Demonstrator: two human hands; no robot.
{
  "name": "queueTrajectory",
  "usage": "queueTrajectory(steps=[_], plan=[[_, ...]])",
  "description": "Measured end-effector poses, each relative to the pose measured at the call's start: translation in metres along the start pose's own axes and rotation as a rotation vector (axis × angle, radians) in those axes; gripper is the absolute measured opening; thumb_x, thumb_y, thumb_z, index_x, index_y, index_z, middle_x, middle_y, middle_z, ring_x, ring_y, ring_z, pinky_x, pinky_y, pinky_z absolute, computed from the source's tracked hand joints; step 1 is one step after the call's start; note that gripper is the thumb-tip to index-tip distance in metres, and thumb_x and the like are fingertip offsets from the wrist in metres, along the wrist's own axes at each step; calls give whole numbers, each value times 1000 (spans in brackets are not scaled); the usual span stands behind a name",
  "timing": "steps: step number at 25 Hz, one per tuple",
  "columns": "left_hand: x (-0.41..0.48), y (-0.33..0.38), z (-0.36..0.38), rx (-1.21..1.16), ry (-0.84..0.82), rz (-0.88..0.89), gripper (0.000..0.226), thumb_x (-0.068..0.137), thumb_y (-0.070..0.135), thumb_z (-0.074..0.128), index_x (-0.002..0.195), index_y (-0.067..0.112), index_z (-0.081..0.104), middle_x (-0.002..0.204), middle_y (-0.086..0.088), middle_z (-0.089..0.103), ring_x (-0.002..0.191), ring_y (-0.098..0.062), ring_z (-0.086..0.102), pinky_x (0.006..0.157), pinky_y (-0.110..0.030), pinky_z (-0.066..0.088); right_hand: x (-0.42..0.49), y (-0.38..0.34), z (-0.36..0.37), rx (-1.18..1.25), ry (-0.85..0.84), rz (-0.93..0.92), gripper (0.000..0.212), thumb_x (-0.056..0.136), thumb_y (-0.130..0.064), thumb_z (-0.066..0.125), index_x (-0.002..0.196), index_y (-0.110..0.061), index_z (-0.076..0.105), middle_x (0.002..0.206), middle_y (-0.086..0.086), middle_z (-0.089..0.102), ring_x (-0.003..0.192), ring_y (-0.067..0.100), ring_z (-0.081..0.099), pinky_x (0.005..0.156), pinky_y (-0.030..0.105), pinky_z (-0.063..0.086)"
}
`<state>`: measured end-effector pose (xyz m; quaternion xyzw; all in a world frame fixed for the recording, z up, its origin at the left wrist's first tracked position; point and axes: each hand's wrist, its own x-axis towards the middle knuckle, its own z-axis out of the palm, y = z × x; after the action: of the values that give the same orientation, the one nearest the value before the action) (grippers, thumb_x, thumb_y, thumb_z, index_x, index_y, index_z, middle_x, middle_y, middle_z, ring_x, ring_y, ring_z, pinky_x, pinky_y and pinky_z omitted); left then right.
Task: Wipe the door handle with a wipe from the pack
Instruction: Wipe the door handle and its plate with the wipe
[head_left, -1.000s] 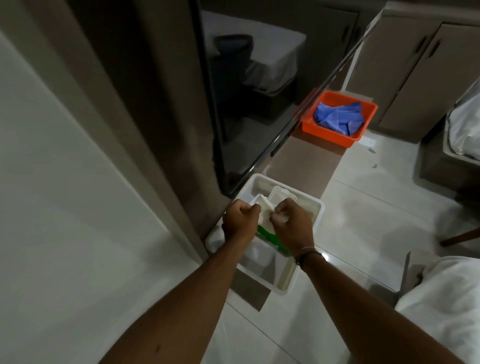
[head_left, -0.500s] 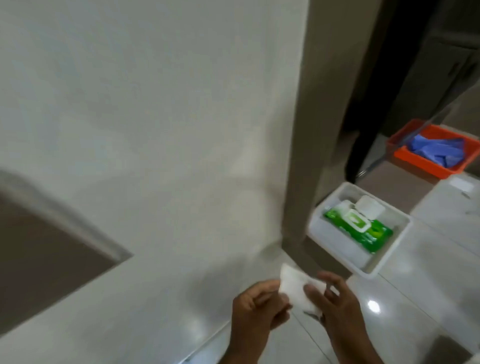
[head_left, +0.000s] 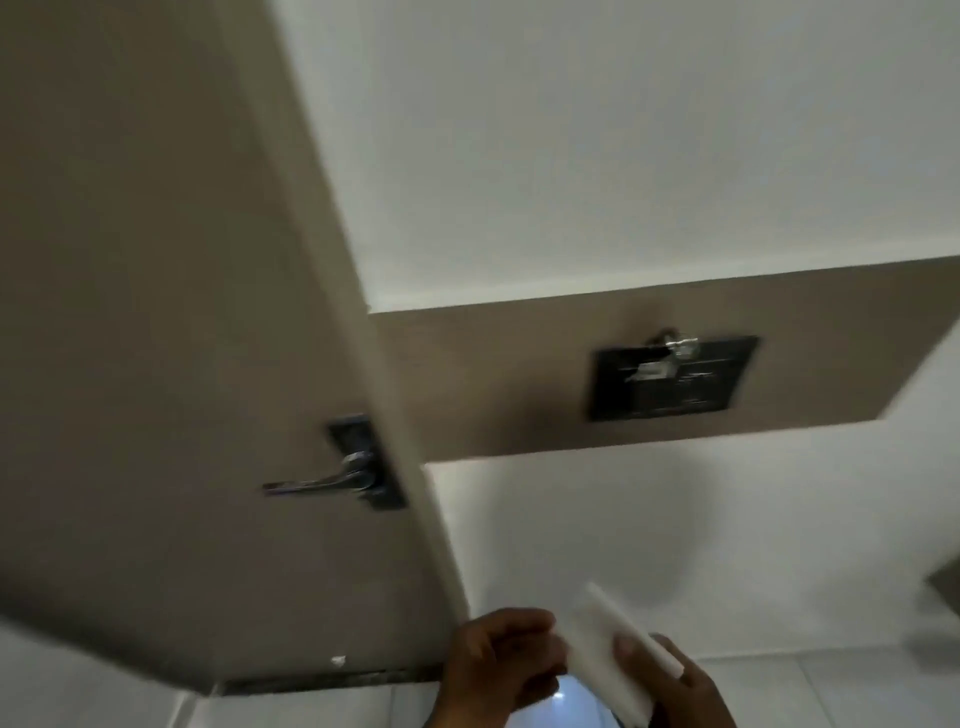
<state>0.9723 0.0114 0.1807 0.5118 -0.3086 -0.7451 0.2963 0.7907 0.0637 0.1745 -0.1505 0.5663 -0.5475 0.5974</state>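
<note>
A silver lever door handle (head_left: 319, 482) on a dark backplate sticks out to the left from the brown door (head_left: 145, 338) at left centre. At the bottom edge a folded white wipe (head_left: 608, 660) is held between both hands. My left hand (head_left: 498, 670) grips its left side and my right hand (head_left: 675, 686) holds its right side with the fingers over it. Both hands are well below and to the right of the handle. The pack of wipes is out of view.
A brown wall panel (head_left: 519, 374) carries a dark plate (head_left: 670, 376) with a shiny metal fitting at the right. White walls surround it, and pale floor tiles (head_left: 831, 691) show at the bottom. The whole view is motion-blurred.
The view has swung away from the white bin with the green pack and up to the door and handle. The wipe has left the pack and stays in both hands.
</note>
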Motion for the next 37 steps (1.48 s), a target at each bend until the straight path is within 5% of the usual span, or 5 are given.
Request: queueTrajectory(steps=[6,13,18,23,37], plan=[[-37,53,-173,39,363,291,19,97,5,76,113,14,79,82,1,85,72,-15,80,60,-26,64,-4,26,183,-114,-65,-63,23,72,-18,88,78,-7,69,60,5,70,52,16,69,44,26,52],[-25,168,-259,650,944,1095,50,98,40,73,139,12,66,146,-13,65,138,-29,58,116,-41,42,52,13,300,-918,257,-1190,16,74,-11,80,79,-13,65,80,3,67,72,5,55,66,4,38],[0,243,-288,1042,1256,1333,66,98,57,58,150,17,57,169,-19,40,160,-42,32,129,-63,23,62,31,324,-1228,162,-944,36,76,-26,89,107,-13,74,119,10,72,106,29,66,82,42,64],[24,288,-319,1225,1291,1584,67,101,65,45,153,23,51,170,-16,28,161,-41,25,128,-72,12,61,42,316,-1315,51,-898,45,99,-35,65,137,-12,65,150,9,56,141,28,48,119,27,29],[73,298,-352,1267,1298,1853,94,96,75,56,172,34,17,183,-4,1,170,-27,0,136,-59,-2,66,35,313,-1563,252,-1007,48,79,8,82,126,-3,72,132,18,70,122,39,66,108,44,47]])
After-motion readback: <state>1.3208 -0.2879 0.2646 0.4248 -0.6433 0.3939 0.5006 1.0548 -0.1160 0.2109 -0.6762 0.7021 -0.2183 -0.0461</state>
